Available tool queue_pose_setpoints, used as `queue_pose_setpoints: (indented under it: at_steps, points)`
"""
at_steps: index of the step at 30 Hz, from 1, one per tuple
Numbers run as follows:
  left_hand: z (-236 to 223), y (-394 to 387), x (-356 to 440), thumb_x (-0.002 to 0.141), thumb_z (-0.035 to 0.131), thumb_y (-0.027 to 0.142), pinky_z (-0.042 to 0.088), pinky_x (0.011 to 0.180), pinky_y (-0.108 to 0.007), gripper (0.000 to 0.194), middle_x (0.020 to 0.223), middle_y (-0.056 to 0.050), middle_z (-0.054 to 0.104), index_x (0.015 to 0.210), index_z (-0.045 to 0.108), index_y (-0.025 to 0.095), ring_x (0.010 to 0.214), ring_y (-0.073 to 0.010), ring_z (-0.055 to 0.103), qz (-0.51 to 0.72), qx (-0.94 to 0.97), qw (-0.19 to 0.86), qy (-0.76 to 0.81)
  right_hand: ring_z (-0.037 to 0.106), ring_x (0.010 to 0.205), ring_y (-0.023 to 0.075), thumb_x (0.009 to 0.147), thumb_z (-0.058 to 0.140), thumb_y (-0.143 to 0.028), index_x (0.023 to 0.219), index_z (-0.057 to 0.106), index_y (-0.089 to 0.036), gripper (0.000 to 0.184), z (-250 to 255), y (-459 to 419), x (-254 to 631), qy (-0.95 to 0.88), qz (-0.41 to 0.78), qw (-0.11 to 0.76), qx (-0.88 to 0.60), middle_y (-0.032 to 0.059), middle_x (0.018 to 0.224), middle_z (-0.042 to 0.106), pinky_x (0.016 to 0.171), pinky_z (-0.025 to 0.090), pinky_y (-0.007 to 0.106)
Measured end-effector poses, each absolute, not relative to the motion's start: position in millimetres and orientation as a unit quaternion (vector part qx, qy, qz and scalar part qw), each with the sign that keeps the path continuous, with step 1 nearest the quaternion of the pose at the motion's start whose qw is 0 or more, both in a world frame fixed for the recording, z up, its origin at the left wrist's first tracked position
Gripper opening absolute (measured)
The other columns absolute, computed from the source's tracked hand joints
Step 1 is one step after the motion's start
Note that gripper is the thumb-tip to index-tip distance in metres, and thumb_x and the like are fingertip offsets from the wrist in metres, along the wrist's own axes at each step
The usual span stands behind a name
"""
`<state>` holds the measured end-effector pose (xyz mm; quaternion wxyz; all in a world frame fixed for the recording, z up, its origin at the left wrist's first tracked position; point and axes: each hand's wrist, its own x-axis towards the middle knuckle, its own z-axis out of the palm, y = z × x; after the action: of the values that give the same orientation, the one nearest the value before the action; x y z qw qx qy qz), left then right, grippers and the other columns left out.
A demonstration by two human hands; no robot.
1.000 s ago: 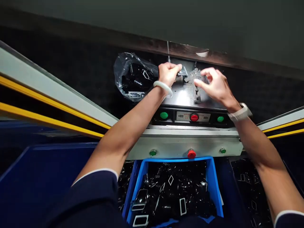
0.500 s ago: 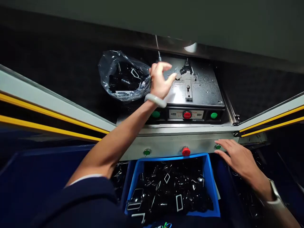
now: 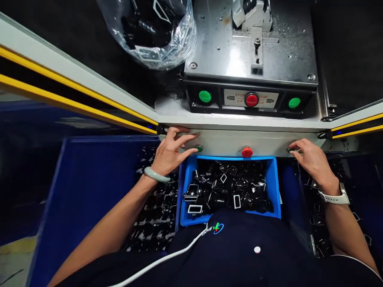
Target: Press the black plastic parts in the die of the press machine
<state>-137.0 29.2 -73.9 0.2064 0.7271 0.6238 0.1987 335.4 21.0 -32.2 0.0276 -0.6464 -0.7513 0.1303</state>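
The green push-button (image 3: pixel 198 148) lay under my open left hand (image 3: pixel 172 150), my right hand (image 3: pixel 312 159) rested on its partner (image 3: pixel 290 150), both holding nothing; the blue crate (image 3: pixel 230 158) was heaped with black rectangular fittings (image 3: pixel 227 191).

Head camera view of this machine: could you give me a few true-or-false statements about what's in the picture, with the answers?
The left hand is beside a green button on the grey panel. True.
The right hand grips a metal part. False: it is empty, with its fingertips on a button at the panel's right end.
The blue bin is empty. False: it is heaped with black parts.
A clear plastic bag holds black items. True.
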Motion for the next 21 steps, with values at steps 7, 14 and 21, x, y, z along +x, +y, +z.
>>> queue_pose_setpoints:
  at_steps: [7,14,21]
  points:
    - [-70,22,-124,0.092,0.069,0.038,0.047,0.100,-0.046,0.039,0.143,-0.011,0.055,0.130,0.070,0.029,0.091,-0.0248,0.066,0.178,0.710,0.157,0.662,0.065,0.089,0.0246,0.098,0.055,-0.019,0.100,0.073,-0.021,0.018,-41,21,326,-0.731,0.058,0.043,-0.679,0.0092,0.100,0.071,0.072,0.044,0.036]
    - [-71,-21,-78,0.104,0.057,0.040,0.045,0.088,-0.040,0.026,0.103,-0.009,0.071,0.096,0.071,0.020,0.096,-0.0273,0.065,0.101,0.744,0.194,0.631,0.066,0.101,0.0255,0.109,0.050,-0.031,0.114,0.069,-0.020,0.022,-46,-22,268,-0.765,0.071,0.017,-0.640,0.0116,0.111,0.072,0.074,0.048,0.034]
    - [-85,-41,-41,0.103,0.058,0.048,0.043,0.091,-0.043,0.040,0.109,-0.016,0.074,0.091,0.074,0.013,0.110,-0.0334,0.064,-0.164,0.796,0.275,0.514,0.072,0.097,0.0277,0.112,0.044,-0.029,0.129,0.061,-0.013,0.029,-95,-45,152,-0.774,0.233,-0.171,-0.564,0.0200,0.117,0.071,0.070,0.052,0.033]
